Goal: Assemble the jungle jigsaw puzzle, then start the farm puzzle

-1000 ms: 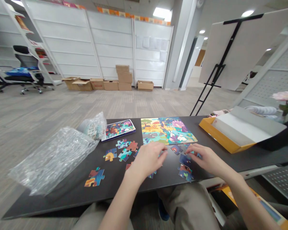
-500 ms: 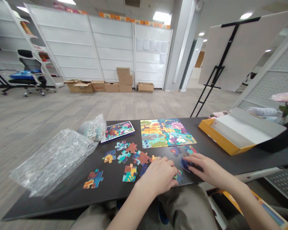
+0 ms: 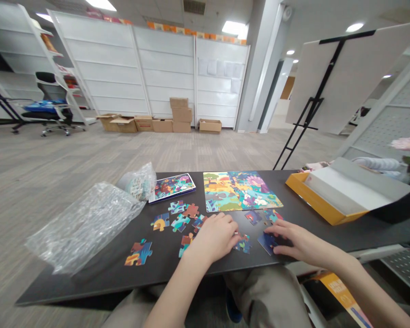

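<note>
My left hand (image 3: 216,237) rests over puzzle pieces near the table's middle, fingers bent and close together; what lies under it is hidden. Just right of its fingertips is a teal and blue piece (image 3: 243,244). My right hand (image 3: 295,240) has thumb and fingers apart around a dark blue piece (image 3: 267,242), touching its right side as it lies on the table. Behind it are a purple piece (image 3: 253,217) and a multicoloured piece (image 3: 272,215). Several loose pieces lie left of my left hand, among them a teal one (image 3: 180,222) and a joined-looking cluster (image 3: 139,253).
A colourful picture board (image 3: 241,191) lies at the table's back middle, beside a picture booklet (image 3: 172,187). Clear plastic bags (image 3: 85,223) cover the left side. An open yellow box (image 3: 323,200) stands at the right, near pink flowers (image 3: 408,143).
My left hand has moved left, away from the teal and blue piece, and now covers pieces that showed before. My right hand remains at the dark blue piece. The view has shifted slightly.
</note>
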A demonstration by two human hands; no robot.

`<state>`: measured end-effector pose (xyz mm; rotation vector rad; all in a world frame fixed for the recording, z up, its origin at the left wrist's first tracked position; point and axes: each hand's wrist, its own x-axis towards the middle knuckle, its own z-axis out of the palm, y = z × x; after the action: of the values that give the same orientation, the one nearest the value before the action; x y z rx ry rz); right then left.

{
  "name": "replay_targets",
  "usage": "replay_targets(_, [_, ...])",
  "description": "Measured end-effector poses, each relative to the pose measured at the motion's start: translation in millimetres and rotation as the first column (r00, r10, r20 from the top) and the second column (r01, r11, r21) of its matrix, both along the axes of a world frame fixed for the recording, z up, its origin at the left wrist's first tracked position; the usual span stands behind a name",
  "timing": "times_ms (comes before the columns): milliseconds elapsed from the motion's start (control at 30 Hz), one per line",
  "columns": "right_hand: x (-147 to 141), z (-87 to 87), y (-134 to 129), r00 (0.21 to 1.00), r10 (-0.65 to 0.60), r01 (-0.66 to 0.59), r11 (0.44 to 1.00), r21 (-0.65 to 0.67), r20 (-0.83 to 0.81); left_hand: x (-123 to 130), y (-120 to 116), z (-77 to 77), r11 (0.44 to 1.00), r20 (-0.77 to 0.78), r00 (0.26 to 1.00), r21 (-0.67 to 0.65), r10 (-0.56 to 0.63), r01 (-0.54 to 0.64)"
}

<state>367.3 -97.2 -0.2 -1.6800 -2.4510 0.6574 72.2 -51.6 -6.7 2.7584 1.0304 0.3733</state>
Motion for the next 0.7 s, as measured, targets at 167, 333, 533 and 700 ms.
replay_targets(167, [-0.1,7.2,12.3,0.999,0.054,-0.055,0.994,-0.092,-0.009,-12.6,10.4,0.1,0.997,-0.002,0.997,0.019,0.074,-0.074])
replay_targets(333, [6.5,8.2,18.2,0.997,0.077,-0.077,0.985,-0.157,-0.004,-18.2,12.7,1.1,0.995,0.015,0.995,0.008,0.103,-0.103])
replay_targets(533, [-2.2,13.7,17.8,0.994,0.090,-0.083,0.990,-0.115,0.056,-22.9,14.8,2.6,0.992,0.040,0.991,-0.027,0.125,-0.124])
replay_targets(700, [-8.9,16.9,8.5,0.987,0.118,-0.118,0.993,-0.008,0.108,-25.5,17.0,4.5,0.989,0.050,0.988,-0.037,0.145,-0.143])
